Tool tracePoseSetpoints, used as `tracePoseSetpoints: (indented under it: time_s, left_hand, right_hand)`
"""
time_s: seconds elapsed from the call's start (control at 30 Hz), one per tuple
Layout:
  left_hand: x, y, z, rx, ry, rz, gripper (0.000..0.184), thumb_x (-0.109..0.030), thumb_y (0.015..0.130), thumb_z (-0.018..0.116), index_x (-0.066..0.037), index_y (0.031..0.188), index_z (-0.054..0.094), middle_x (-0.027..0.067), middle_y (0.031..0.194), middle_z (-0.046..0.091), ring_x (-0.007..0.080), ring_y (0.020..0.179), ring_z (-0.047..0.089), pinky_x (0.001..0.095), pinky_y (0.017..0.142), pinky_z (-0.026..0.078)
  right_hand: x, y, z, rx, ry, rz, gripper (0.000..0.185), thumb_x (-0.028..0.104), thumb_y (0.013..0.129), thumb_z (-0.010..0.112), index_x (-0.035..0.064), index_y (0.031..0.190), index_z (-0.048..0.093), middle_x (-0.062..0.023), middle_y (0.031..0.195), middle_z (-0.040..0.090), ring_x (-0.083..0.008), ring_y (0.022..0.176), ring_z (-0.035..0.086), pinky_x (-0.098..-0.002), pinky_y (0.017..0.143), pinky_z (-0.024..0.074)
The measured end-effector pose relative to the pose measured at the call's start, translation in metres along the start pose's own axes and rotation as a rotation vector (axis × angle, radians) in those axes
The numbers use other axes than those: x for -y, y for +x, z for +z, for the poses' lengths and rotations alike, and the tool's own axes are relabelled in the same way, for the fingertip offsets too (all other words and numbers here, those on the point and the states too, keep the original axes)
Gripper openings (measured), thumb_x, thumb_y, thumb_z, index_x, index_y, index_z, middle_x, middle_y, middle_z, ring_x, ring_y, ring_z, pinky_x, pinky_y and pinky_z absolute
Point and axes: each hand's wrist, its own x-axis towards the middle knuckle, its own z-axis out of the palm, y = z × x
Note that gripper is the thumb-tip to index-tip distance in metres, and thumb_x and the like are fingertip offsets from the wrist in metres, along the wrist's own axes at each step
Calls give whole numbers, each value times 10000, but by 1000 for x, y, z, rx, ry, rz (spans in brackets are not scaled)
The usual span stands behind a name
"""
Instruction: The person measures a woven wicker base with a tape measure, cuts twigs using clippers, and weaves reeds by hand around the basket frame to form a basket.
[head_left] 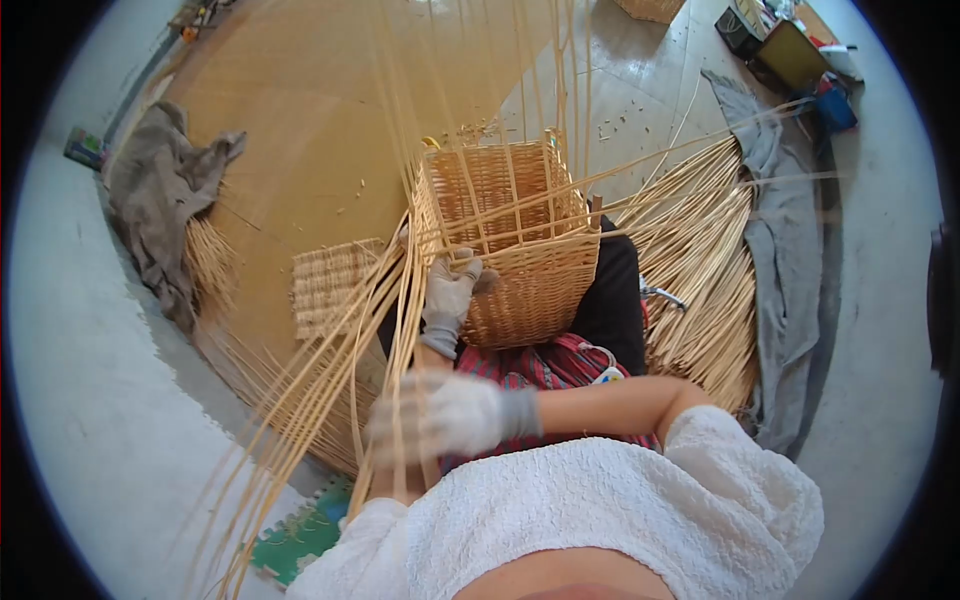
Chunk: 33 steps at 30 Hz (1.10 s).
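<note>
Nearest us, past our white top, our right hand, gloved, reaches leftward across the left forearm, over the long strands. It is blurred, so we cannot tell whether its fingers are spread or closed on a strand. At the near left lies a green mat.

A little farther on, our left hand, also gloved, is closed on the near left corner of the basket. The basket sits over our lap, between the dark trousers and just beyond a red checked cloth, its open top toward us. It lies beyond and to the right of our right hand; the left hand is the nearer one, touching it. The strands' long axis slants from that corner toward the near left, while other strands cross the opening toward the far right and more stand up from the far side.

Left of the basket, a small woven panel lies on the floor. To the right, a heap of canes lies beside a grey cloth; another grey cloth lies far left.
</note>
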Motion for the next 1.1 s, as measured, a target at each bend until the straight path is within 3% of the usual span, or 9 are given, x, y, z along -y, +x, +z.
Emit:
tracePoseSetpoints:
  time_s: [0.13, 0.37, 0.53, 0.63, 0.77, 0.87, 0.93, 1.0, 1.1]
  left_hand:
    - [-10, 4, -1, 171, -74, -8, 265, -149, 990, 634, -70, 1232, 562, 144, 919, 715, 210, 739, 710, 360, 714, 611]
    - [-4, 12, 13, 58, 76, 93, 155, -129, 1001, 609, -58, 1111, 525, 153, 863, 713, 222, 702, 721, 343, 609, 602]
    - [-10, 6, 10, 63, 98, -21, 127, -115, 1001, 603, -88, 1083, 510, 180, 826, 725, 246, 657, 727, 350, 575, 601]
    - [-9, -2, 11, 62, 44, -27, 121, -108, 996, 609, -81, 1074, 521, 174, 815, 725, 238, 660, 728, 343, 581, 602]
    - [4, 1, 0, 114, 10, -5, 206, -91, 992, 609, -69, 1182, 531, 149, 888, 722, 225, 706, 728, 347, 630, 613]
    - [10, 7, -5, 137, 62, 67, 254, -98, 997, 602, -67, 1239, 532, 142, 926, 721, 223, 726, 728, 350, 652, 616]
    - [7, 13, -5, 141, 170, 171, 267, -122, 1005, 593, -69, 1262, 540, 138, 935, 722, 223, 727, 726, 351, 662, 616]
    - [-16, 5, 0, 191, 144, -113, 213, -154, 1013, 588, -77, 1209, 556, 144, 868, 730, 220, 683, 721, 342, 634, 608]
    - [-19, -2, 19, 1, 111, -102, 132, -202, 1018, 588, -80, 1045, 545, 160, 785, 732, 216, 633, 711, 323, 578, 586]
  right_hand:
    - [-56, -77, -43, -709, 654, 1487, 288, 172, 1016, 504, 14, 1237, 599, -149, 1030, 701, -276, 830, 712, -377, 666, 564]
    - [-157, -23, -130, -808, 88, 639, 326, 218, 1030, 509, 21, 1289, 490, -100, 993, 708, -258, 929, 702, -334, 904, 513]
    - [-213, 66, -183, 15, -741, 430, 297, 270, 976, 599, 78, 1200, 561, -75, 870, 738, -271, 925, 708, -359, 956, 451]
    - [-232, 76, -178, 997, -1256, 885, 209, 288, 955, 614, 105, 1056, 631, -73, 804, 722, -259, 850, 705, -380, 926, 442]
    - [-171, 61, -142, -45, -932, 234, 201, 310, 914, 639, 146, 808, 685, -46, 687, 673, -315, 584, 633, -442, 673, 490]
    - [-80, -26, -84, -4, -20, 944, 160, 221, 954, 644, 78, 990, 707, -84, 845, 708, -175, 760, 676, -323, 678, 531]
    - [-58, -106, -32, -605, 685, 1445, 185, 155, 989, 611, 53, 1140, 643, -76, 1043, 707, -137, 872, 668, -264, 720, 526]
    - [-77, -148, -37, -1365, 138, 1153, 268, 86, 1009, 551, 43, 1274, 550, -80, 1218, 648, -155, 983, 648, -254, 743, 528]
    - [-108, -107, -92, -1067, 33, 1044, 390, 65, 983, 591, 68, 1359, 488, -113, 1291, 622, -172, 1035, 639, -268, 803, 541]
